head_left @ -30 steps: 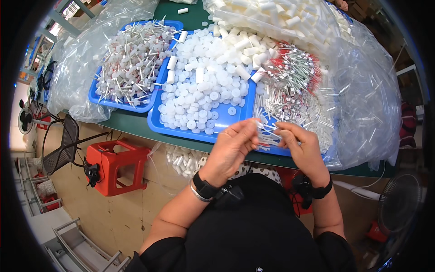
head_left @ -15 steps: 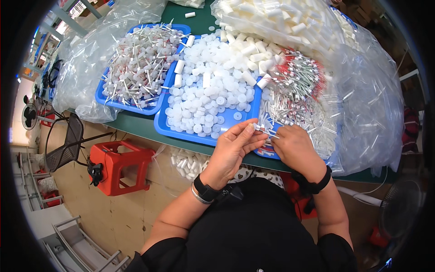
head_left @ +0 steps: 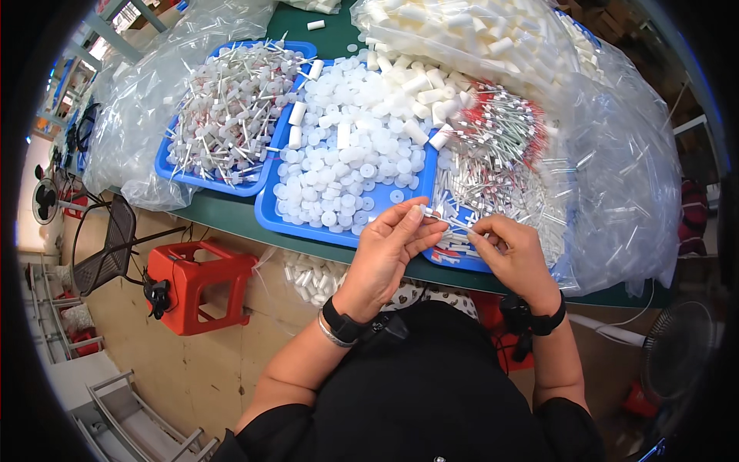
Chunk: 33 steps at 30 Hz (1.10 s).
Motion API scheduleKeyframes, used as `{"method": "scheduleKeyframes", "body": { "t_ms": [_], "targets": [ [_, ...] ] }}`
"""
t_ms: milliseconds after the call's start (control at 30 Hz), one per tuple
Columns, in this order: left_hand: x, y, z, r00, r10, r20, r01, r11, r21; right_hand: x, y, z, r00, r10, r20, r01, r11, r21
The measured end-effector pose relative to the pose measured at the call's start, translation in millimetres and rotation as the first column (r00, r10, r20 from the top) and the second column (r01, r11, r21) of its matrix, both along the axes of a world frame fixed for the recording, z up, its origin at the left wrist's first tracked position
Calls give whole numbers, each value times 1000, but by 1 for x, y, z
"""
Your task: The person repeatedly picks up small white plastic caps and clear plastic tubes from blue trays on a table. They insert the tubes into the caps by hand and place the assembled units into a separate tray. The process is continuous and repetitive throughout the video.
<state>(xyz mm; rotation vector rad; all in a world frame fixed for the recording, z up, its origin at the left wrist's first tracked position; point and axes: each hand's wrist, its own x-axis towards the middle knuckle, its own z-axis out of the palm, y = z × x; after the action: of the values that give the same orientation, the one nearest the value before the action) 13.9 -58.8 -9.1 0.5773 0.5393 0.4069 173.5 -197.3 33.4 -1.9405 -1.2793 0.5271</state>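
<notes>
Above the front edge of the right tray, my left hand (head_left: pixel 389 250) is closed, with thumb and fingertips pinching a small white end of a thin white stick-like piece (head_left: pixel 454 223). My right hand (head_left: pixel 514 252) pinches the other end of it between thumb and forefinger. Beneath the hands, the blue right tray (head_left: pixel 471 264) carries many thin white tubes (head_left: pixel 548 231) and red-and-white wired pieces (head_left: pixel 504 127). To the left, a blue middle tray (head_left: pixel 304 229) bears a heap of translucent round discs (head_left: pixel 331 185) and white foam-like cylinders (head_left: pixel 423 96).
A blue left tray (head_left: pixel 165 171) is piled with stick pieces fitted with discs (head_left: pixel 231 115). Clear plastic bags (head_left: pixel 623 169) bulge at the right, and a bag of white cylinders (head_left: pixel 469 35) lies at the back. A red stool (head_left: pixel 200 285) and a black chair (head_left: pixel 108 246) stand on the floor.
My right hand has drawn back slightly to the right, so more of the thin piece shows between the hands. The left hand keeps its pinch. The whole view has shifted slightly.
</notes>
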Motion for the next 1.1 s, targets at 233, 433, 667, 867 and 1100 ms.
{"method": "scheduleKeyframes", "body": {
  "t_ms": [233, 433, 667, 867, 1100],
  "targets": [
    [-1, 0, -1, 1000, 23, -5, -23, 1000, -3, -1, -2, -2, 1000, -11, 8, 11, 1000, 3],
    [-2, -3, -5, 1000, -5, -22, 6, 999, 36, -5, 0, -1, 995, 1, 102, -7, 998, 56],
    [-2, -9, -1, 994, -112, -7, 113, 989, 97, -11, 6, -15, 951, -23, -309, 26, 1000, 3],
    [-9, -5, -4, 990, -138, -31, 141, 975, 170, -18, 11, -10, 882, -42, -470, -12, 994, -112],
    [-28, 83, 33, 902, 431, -1, -356, 746, 563, -16, 11, -11, 998, 14, -59, -8, 994, 105]
  ]
}}
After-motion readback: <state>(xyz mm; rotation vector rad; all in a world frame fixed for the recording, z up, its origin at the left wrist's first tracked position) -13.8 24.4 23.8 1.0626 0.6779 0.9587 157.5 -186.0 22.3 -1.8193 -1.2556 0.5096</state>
